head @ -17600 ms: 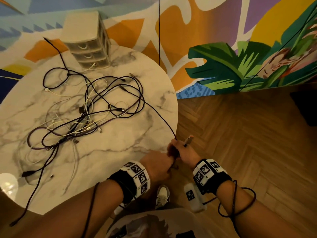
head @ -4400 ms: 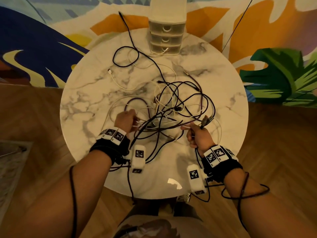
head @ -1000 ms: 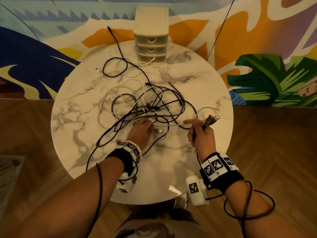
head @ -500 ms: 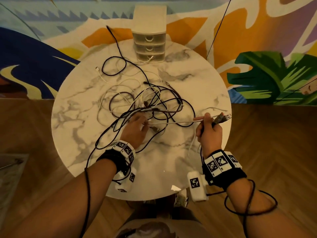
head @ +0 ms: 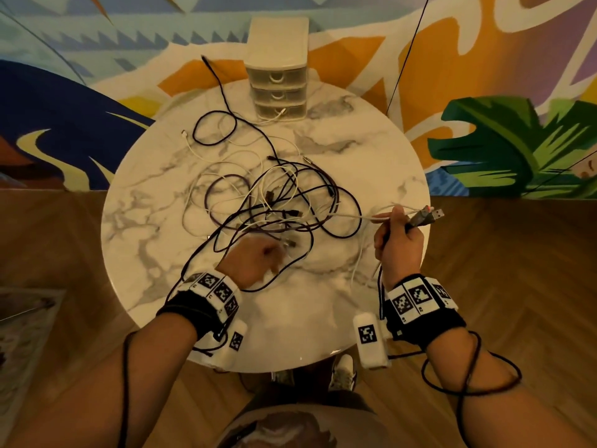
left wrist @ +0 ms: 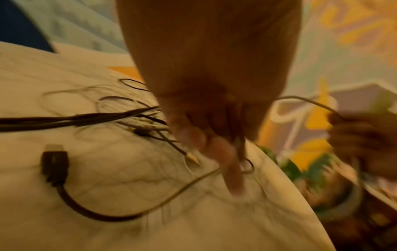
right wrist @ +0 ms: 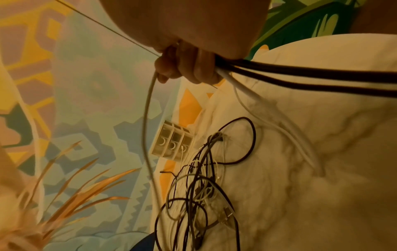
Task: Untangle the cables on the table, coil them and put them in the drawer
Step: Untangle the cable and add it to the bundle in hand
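Note:
A tangle of black and white cables point(head: 274, 202) lies in the middle of the round marble table point(head: 355, 156). My right hand point(head: 399, 240) is raised over the table's right edge. It grips a black cable ending in a USB plug point(head: 426, 216) and a white cable point(head: 355, 216) stretched taut from the tangle. My left hand point(head: 258, 257) rests at the tangle's near edge with fingers curled, thin dark strands running between its fingers point(left wrist: 234, 152). The small three-drawer unit point(head: 277, 79) stands at the table's far edge, with a white cable poking from its bottom drawer.
A black USB plug point(left wrist: 54, 159) lies on the marble left of my left hand. One black cable point(head: 219, 79) trails off the far edge beside the drawers. A painted wall stands behind the table, with wooden floor point(head: 517, 286) on both sides.
My right hand has moved right and drawn the white cable further out of the tangle. My left hand has slid back toward me.

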`<action>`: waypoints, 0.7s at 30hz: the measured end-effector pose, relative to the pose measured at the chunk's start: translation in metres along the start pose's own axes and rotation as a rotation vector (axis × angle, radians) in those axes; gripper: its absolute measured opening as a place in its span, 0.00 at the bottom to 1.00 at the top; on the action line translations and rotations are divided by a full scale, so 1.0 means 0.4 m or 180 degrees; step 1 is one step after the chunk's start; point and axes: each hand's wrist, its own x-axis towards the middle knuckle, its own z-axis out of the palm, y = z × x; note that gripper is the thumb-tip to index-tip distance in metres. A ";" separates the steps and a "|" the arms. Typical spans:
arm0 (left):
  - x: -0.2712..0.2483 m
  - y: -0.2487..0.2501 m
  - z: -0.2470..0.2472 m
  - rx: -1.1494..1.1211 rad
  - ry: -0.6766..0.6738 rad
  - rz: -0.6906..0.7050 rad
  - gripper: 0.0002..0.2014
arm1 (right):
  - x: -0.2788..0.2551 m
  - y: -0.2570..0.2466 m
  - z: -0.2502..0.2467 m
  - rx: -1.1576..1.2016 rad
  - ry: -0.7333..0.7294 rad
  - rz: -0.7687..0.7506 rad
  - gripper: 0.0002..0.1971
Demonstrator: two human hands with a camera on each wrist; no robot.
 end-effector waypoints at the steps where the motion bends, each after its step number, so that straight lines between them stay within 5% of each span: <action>1: -0.020 0.025 0.018 0.0050 -0.0866 -0.0240 0.08 | 0.005 -0.003 -0.007 0.0020 0.0001 0.0000 0.25; 3: -0.057 0.067 0.064 0.0440 -0.2122 -0.0484 0.12 | 0.013 -0.007 -0.026 -0.0057 -0.0078 -0.0051 0.25; 5: -0.067 0.099 0.113 0.0902 -0.2499 -0.0302 0.16 | 0.016 -0.012 -0.049 -0.0186 -0.0158 -0.0090 0.25; 11: 0.004 0.288 0.172 0.0658 -0.0777 0.0765 0.27 | -0.007 -0.032 -0.120 -0.0412 -0.0251 -0.0123 0.25; 14: 0.032 0.411 0.196 0.0462 -0.0767 0.1025 0.11 | -0.016 -0.049 -0.164 -0.0477 -0.0236 -0.0205 0.26; 21: 0.029 0.499 0.258 -0.1633 -0.0583 0.0609 0.09 | 0.014 -0.090 -0.333 -0.0799 0.0046 -0.0474 0.27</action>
